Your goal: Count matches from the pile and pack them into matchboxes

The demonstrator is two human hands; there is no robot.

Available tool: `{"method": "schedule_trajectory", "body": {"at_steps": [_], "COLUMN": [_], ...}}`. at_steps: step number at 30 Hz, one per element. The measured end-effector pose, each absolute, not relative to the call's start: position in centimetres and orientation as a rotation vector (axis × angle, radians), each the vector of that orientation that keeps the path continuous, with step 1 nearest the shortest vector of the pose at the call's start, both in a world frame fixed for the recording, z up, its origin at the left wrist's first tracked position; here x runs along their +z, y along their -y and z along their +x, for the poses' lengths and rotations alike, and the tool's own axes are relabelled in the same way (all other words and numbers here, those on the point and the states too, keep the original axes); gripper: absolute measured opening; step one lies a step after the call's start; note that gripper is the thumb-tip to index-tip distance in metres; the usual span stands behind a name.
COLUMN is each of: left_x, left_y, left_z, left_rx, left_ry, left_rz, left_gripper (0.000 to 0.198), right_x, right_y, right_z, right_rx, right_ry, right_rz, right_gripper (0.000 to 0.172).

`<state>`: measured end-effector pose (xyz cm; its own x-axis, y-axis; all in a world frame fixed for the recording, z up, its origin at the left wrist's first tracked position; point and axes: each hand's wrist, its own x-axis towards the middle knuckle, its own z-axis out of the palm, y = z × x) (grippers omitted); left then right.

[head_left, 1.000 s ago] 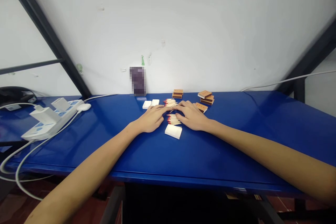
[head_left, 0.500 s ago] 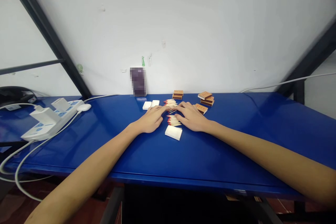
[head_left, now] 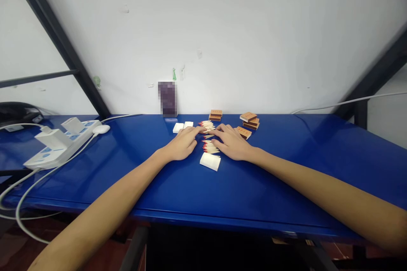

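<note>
Between my hands, red-tipped wooden matches lie on the blue table in a far bunch point(head_left: 208, 125) and a near bunch point(head_left: 210, 147), with a few loose ones in between. My left hand point(head_left: 181, 143) rests palm down at their head side, fingers stretched out and its fingertips at the matches. From the other side my right hand point(head_left: 233, 142) lies low with fingers apart, thumb by the near bunch and fingertips close to the far one. Neither hand visibly grips anything. A white matchbox tray point(head_left: 210, 161), bottom up or closed-looking, lies just in front of the near bunch.
Two white box pieces point(head_left: 183, 127) lie beyond my left hand. Brown matchboxes point(head_left: 215, 114) sit near the wall, with more stacked point(head_left: 250, 119) and one point(head_left: 243, 133) beside my right hand. A power strip point(head_left: 63, 144) with chargers and cables occupies the left.
My fingertips have drawn slightly apart, showing more of the loose matches between the bunches. Otherwise the hands and boxes stay nearly where they were.
</note>
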<state>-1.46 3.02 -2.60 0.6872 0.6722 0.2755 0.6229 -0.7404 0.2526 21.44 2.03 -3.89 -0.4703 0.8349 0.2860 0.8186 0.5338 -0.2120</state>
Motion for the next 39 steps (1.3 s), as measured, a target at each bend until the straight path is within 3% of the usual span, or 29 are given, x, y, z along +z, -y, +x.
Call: {"method": "schedule_trajectory", "body": {"at_steps": [39], "left_x": [-2.34], "left_y": [-2.66], "left_z": [-1.14], "left_rx": [0.468], "left_ry": [-1.056], "left_rz": [2.831], "left_gripper": [0.053], "right_x": [-4.24], "right_y": [-2.20], "right_z": [21.75], "right_rx": [0.005], "right_ry": [2.440], "right_rz": [-1.234], "right_gripper": [0.038]}}
